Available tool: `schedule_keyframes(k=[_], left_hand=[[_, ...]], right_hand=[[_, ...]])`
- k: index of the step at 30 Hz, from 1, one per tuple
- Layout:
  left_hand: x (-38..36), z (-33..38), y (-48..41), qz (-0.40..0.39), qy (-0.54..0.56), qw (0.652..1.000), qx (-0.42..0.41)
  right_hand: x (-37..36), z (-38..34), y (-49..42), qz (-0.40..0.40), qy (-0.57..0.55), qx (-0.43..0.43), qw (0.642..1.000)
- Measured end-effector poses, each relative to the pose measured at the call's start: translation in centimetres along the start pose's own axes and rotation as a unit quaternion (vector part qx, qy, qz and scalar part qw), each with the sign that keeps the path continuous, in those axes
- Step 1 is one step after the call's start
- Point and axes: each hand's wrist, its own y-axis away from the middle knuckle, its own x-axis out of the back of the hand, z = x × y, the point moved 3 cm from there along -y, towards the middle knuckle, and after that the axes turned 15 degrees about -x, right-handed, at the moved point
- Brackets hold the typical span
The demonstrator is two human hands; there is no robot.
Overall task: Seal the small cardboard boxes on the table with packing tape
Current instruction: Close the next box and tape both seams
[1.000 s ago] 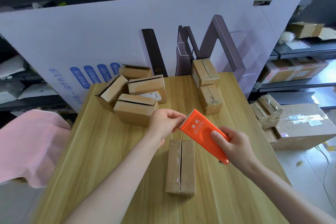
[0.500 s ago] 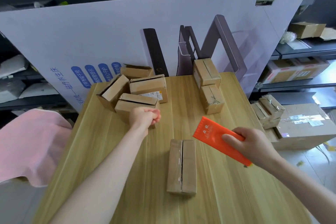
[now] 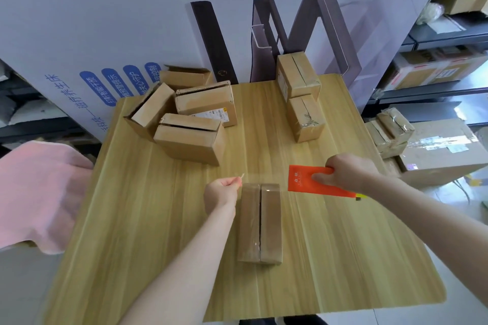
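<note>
A small closed cardboard box lies lengthwise in the middle of the wooden table, its centre seam facing up. My left hand is just left of the box's far end and pinches the free end of clear packing tape. The tape stretches low across the box's far end to an orange tape dispenser. My right hand grips that dispenser to the right of the box.
Several unsealed boxes cluster at the table's far left. Two taped boxes stand at the far right. A big white printed board rises behind the table. Pink cloth hangs at left; cartons and shelves at right.
My hands separated, drawing tape out from the dispenser. Both then came down toward me, so the tape now spans the box's far end.
</note>
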Motion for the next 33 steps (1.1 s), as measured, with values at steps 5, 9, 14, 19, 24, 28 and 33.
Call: schedule_keyframes(k=[5, 9, 14, 19, 24, 28, 33], left_hand=[[-1.0, -1.4, -0.5, 0.008, -0.019, 1.0, 0.017], [-1.6, -2.8, -0.9, 0.018, -0.03, 0.999, 0.027], [-2.4, -2.7, -0.4, -0.021, -0.127, 0.991, -0.04], [-2.6, -3.3, 0.3, -0.01, -0.117, 0.993, -0.03], [-3.5, -4.6, 2.8, -0.069, -0.082, 0.984, -0.141], [-3.9, -5.4, 3.0, -0.087, -0.079, 0.98, -0.162], [-4.0, -5.4, 3.1, -0.072, -0.081, 0.981, -0.16]], right_hand=[[-1.5, -0.8, -1.2, -0.021, 0.013, -0.005, 1.0], [-2.1, -1.9, -1.5, -0.005, 0.034, -0.002, 0.999], [-2.9, -3.5, -1.2, 0.025, 0.051, 0.005, 0.998], [-2.6, -4.0, -0.8, 0.051, 0.061, 0.008, 0.997], [-2.5, -4.9, -0.6, 0.059, 0.076, 0.014, 0.995], [-2.5, -5.9, -0.3, 0.07, 0.074, 0.006, 0.995], [-3.2, -6.7, -0.5, 0.076, 0.082, 0.0, 0.994]])
